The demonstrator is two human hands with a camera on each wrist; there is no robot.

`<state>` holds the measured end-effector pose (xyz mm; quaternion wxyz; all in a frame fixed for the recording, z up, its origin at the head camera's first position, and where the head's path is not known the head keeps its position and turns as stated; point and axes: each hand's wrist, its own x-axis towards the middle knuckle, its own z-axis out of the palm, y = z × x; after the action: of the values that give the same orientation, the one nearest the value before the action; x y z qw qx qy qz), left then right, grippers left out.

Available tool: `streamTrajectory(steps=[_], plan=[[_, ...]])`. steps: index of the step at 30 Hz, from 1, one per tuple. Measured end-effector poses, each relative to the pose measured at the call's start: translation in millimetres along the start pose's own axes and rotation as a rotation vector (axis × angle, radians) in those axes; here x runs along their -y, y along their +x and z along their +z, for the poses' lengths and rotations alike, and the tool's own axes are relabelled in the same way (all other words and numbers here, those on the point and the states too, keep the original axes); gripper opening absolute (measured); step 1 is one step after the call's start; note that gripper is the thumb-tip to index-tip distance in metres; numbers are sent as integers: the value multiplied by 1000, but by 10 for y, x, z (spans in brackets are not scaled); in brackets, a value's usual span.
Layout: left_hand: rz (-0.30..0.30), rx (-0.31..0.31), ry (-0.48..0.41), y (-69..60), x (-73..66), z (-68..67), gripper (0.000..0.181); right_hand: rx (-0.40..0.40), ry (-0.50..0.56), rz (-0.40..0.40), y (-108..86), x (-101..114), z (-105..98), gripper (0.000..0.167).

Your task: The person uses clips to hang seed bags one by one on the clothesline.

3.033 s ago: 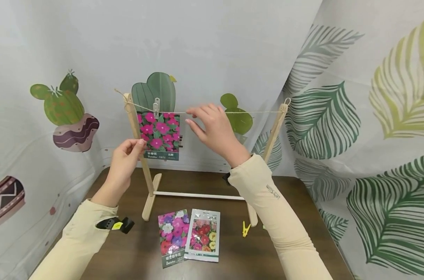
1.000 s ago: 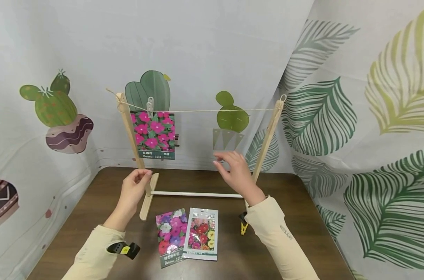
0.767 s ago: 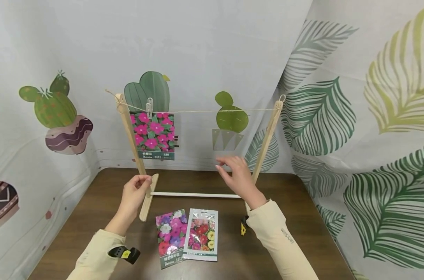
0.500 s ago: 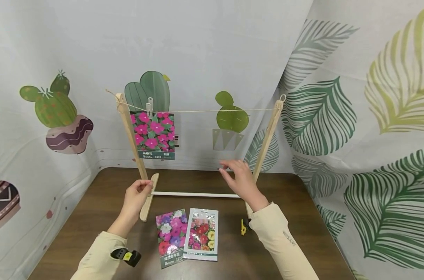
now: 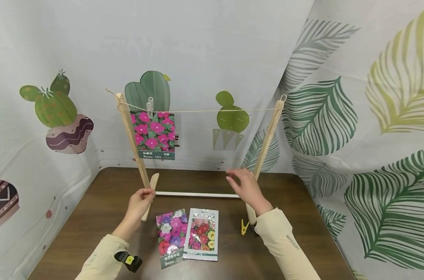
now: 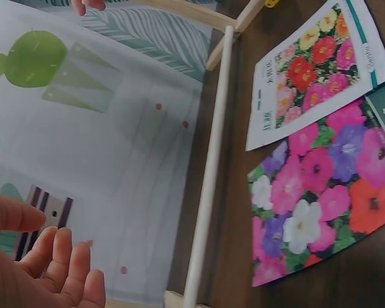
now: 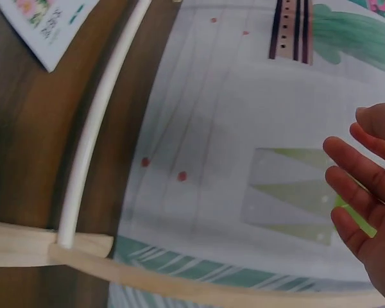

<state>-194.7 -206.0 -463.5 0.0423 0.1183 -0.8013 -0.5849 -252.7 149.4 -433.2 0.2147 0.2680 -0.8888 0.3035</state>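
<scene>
- Your left hand (image 5: 139, 202) was by the left foot of the tan wooden stand (image 5: 140, 167). Its fingers were softly bent and held nothing. The pictures did not show if it touched the wood.
- Your right hand (image 5: 247, 188) was near the other post, fingers loosely bent, thumb apart, with nothing in it.
- The flat packet with bright pink flowers (image 5: 156, 136) hung near the left end of the thin tan string (image 5: 197, 111), by one pale clip (image 5: 150, 111). The clip sat left of the packet's middle, so a bump to the stand could have made it tip or slip.
- The packet with pink and purple flowers (image 5: 171, 235) lay on the dark brown table (image 5: 92, 217), partly under the shiny white-edged packet (image 5: 202, 233). Pulling one could have dragged the other.
- The small yellow clip (image 5: 244, 231) lay near your cream right sleeve (image 5: 278, 237); a low arm sweep could have knocked it away.
</scene>
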Motion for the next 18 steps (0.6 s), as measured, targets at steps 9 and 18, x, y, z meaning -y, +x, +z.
streamTrajectory(steps=[9,18], plan=[[-18,-11,28,-18,187,85,20,75,7,31,-170,-214,83,20],[-52,51,70,11,336,104,22,112,25,57,-347,-390,131,18]])
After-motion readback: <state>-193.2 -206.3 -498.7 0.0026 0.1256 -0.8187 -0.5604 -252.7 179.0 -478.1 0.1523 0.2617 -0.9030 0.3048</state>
